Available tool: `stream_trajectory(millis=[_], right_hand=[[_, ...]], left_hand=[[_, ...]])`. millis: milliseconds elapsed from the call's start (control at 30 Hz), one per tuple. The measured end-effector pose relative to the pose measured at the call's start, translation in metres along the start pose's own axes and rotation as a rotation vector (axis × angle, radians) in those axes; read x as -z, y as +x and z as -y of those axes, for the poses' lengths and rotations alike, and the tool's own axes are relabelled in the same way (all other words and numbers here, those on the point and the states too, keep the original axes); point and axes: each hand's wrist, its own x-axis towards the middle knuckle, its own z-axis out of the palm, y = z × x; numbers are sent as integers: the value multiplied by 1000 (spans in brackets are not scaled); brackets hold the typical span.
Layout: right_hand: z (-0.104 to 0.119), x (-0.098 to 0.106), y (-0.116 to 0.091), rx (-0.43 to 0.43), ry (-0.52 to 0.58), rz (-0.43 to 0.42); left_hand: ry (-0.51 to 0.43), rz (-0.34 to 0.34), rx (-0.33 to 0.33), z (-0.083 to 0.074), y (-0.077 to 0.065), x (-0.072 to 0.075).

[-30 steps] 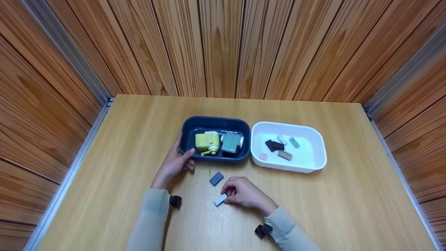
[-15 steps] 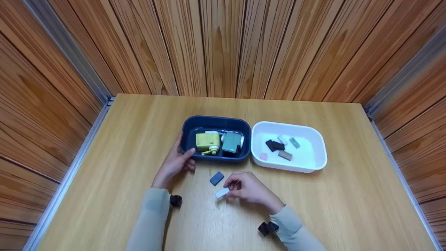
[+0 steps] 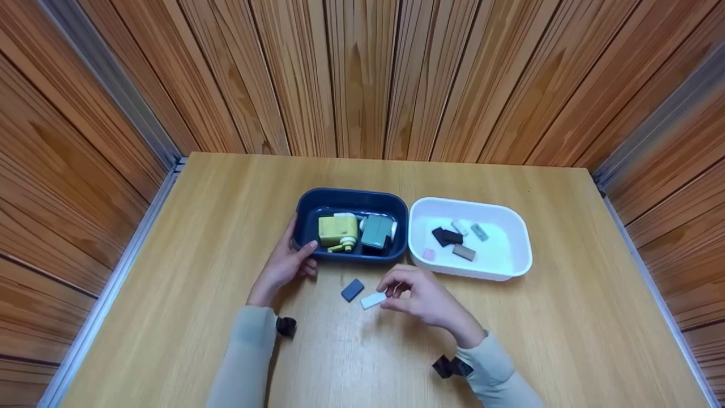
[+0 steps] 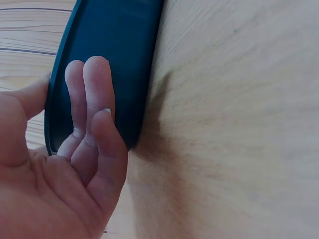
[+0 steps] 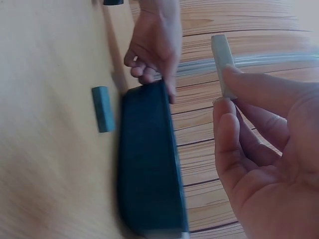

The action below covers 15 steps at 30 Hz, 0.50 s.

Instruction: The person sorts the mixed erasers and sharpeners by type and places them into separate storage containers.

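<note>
My right hand pinches a small white rectangular block between thumb and fingertips. In the right wrist view the block stands out from the fingertips, raised off the table. A dark blue-grey block lies on the table just left of it. My left hand holds the near left corner of a navy tray, thumb on the rim. Its fingers rest along the outer wall in the left wrist view. Inside the tray are a yellow boxy object and a teal boxy one.
Right beside the navy tray stands a white tray. It holds several small blocks, among them dark ones, a grey-brown one and a pink one. Wood-plank walls enclose the table at the back and sides.
My right hand has lifted the white block from the table and carried it away from me and to the right, toward the trays. The left hand stays on the navy tray.
</note>
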Motion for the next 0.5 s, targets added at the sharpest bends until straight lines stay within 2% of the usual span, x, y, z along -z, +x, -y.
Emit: stream_trajectory(millis=[333, 500], right_hand=[[17, 14, -6, -4, 3, -13], [19, 17, -6, 42, -9, -19]], left_hand=[[-9, 15, 2, 0, -1, 1], [-24, 6, -8, 0, 0, 0]])
